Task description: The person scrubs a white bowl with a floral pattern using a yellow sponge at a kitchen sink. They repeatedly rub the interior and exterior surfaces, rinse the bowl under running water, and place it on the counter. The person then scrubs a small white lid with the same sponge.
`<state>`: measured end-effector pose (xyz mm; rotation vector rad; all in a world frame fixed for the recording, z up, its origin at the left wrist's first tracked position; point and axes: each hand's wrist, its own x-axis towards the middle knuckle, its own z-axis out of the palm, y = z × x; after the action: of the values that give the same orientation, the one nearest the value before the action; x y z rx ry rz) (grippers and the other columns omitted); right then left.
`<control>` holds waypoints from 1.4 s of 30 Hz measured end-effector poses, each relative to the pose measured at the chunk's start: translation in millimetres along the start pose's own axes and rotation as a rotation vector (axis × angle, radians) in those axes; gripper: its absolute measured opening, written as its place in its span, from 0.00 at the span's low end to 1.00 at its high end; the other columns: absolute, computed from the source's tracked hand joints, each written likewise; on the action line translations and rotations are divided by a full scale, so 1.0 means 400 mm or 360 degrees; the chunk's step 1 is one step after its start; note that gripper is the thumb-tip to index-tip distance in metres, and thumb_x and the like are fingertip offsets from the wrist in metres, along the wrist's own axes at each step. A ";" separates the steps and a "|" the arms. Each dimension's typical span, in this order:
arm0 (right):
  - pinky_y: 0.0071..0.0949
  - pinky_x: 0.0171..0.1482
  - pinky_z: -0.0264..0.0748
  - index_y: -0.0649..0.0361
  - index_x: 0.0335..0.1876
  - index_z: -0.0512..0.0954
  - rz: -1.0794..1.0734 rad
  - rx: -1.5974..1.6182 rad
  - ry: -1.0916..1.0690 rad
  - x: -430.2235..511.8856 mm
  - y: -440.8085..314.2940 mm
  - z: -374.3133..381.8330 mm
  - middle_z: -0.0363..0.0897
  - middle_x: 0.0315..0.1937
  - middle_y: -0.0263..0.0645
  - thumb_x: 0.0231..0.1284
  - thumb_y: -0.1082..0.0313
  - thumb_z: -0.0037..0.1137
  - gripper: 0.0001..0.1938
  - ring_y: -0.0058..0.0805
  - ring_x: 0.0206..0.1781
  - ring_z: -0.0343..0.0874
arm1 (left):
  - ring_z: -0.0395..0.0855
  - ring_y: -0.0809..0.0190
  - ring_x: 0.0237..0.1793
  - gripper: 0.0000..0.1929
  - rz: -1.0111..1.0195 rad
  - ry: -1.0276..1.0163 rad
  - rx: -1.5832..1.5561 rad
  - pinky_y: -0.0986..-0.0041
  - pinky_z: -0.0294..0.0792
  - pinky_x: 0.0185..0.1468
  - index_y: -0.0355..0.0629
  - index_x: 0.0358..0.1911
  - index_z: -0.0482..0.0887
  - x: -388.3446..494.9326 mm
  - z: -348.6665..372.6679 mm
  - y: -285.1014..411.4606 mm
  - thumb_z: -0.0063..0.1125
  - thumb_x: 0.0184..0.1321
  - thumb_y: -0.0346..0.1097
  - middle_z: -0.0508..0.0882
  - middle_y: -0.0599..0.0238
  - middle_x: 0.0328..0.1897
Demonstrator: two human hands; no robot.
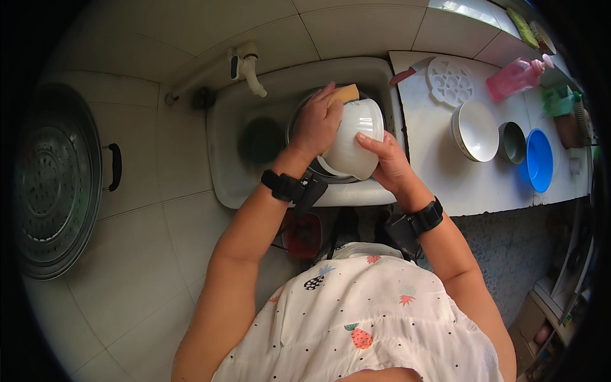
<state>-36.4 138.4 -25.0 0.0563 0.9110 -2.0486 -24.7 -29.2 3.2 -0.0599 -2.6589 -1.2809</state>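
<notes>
My left hand [317, 119] presses a yellow sponge [344, 94] against the outside of a white bowl [357, 157]. The bowl is tipped on its side, and my right hand [394, 162] grips its lower right part with the thumb on the outer wall. Below the bowl, a round metal basin [292, 125] stands in the white ceramic sink [224, 157]. Most of the basin is hidden by my hands and the bowl, so its contents cannot be made out.
A white tap [250, 76] juts over the sink. On the right counter [429, 191] are a knife [405, 75], a white perforated plate [450, 82], a white bowl [477, 131], a dark bowl [513, 143], a blue bowl [539, 160] and a pink pump bottle [515, 79]. A steamer tray [52, 181] hangs left.
</notes>
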 end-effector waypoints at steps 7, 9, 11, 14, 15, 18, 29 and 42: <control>0.32 0.54 0.74 0.60 0.54 0.73 -0.0078 0.0286 0.0207 0.036 -0.010 -0.028 0.78 0.47 0.36 0.67 0.58 0.52 0.16 0.29 0.50 0.78 | 0.59 0.37 0.69 0.26 0.0386 0.0007 0.0460 0.55 0.57 0.70 0.38 0.62 0.73 -0.176 0.061 0.023 0.55 0.55 0.28 0.68 0.55 0.69; 0.32 0.55 0.73 0.60 0.54 0.73 -0.0086 0.0295 0.0226 0.038 -0.009 -0.030 0.78 0.48 0.36 0.67 0.58 0.52 0.17 0.29 0.50 0.77 | 0.59 0.36 0.69 0.27 0.0380 0.0070 0.0525 0.54 0.58 0.69 0.39 0.62 0.73 -0.164 0.071 0.006 0.56 0.55 0.28 0.68 0.56 0.70; 0.34 0.56 0.73 0.61 0.56 0.72 -0.0093 0.0347 0.0177 0.038 -0.004 -0.028 0.77 0.50 0.38 0.67 0.59 0.52 0.18 0.31 0.52 0.77 | 0.65 0.42 0.67 0.22 0.0124 0.0113 0.0154 0.61 0.60 0.68 0.36 0.60 0.74 -0.092 0.061 -0.034 0.50 0.62 0.33 0.71 0.53 0.67; 0.37 0.58 0.72 0.62 0.57 0.71 -0.0027 0.0383 0.0189 0.034 -0.002 -0.027 0.77 0.52 0.39 0.68 0.61 0.51 0.18 0.33 0.53 0.77 | 0.71 0.51 0.65 0.22 -0.0391 -0.0018 -0.0505 0.71 0.61 0.66 0.31 0.58 0.73 -0.012 0.029 -0.072 0.38 0.68 0.39 0.75 0.48 0.63; 0.37 0.59 0.72 0.62 0.57 0.71 -0.0031 0.0394 0.0199 0.035 -0.004 -0.028 0.77 0.52 0.40 0.68 0.61 0.51 0.18 0.34 0.53 0.77 | 0.70 0.50 0.65 0.22 -0.0375 0.0002 -0.0450 0.70 0.61 0.66 0.31 0.59 0.72 -0.013 0.025 -0.070 0.40 0.68 0.38 0.74 0.49 0.63; 0.37 0.59 0.72 0.62 0.58 0.71 -0.0048 0.0453 0.0167 0.040 -0.007 -0.033 0.77 0.52 0.40 0.68 0.61 0.51 0.18 0.34 0.54 0.77 | 0.67 0.44 0.67 0.22 -0.0066 0.0144 -0.0183 0.66 0.60 0.68 0.32 0.61 0.71 -0.078 0.031 -0.023 0.44 0.65 0.33 0.71 0.50 0.67; 0.42 0.65 0.68 0.65 0.63 0.66 -0.0063 0.0596 0.0076 0.011 -0.022 -0.081 0.74 0.58 0.44 0.68 0.59 0.51 0.23 0.39 0.60 0.74 | 0.70 0.57 0.65 0.18 -0.0607 0.0108 -0.0680 0.71 0.61 0.65 0.34 0.58 0.75 -0.073 -0.048 -0.021 0.40 0.69 0.34 0.74 0.53 0.64; 0.41 0.65 0.68 0.65 0.64 0.65 -0.0084 0.0551 0.0137 0.010 -0.038 -0.094 0.73 0.59 0.44 0.67 0.59 0.52 0.25 0.38 0.61 0.73 | 0.73 0.45 0.59 0.14 0.0120 -0.0036 0.0207 0.60 0.65 0.61 0.32 0.46 0.80 -0.082 -0.028 0.017 0.49 0.61 0.32 0.81 0.51 0.55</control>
<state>-60.7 164.4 -45.2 0.3123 0.6042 -2.2476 10.0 -32.1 8.9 -0.1557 -2.7239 -1.0886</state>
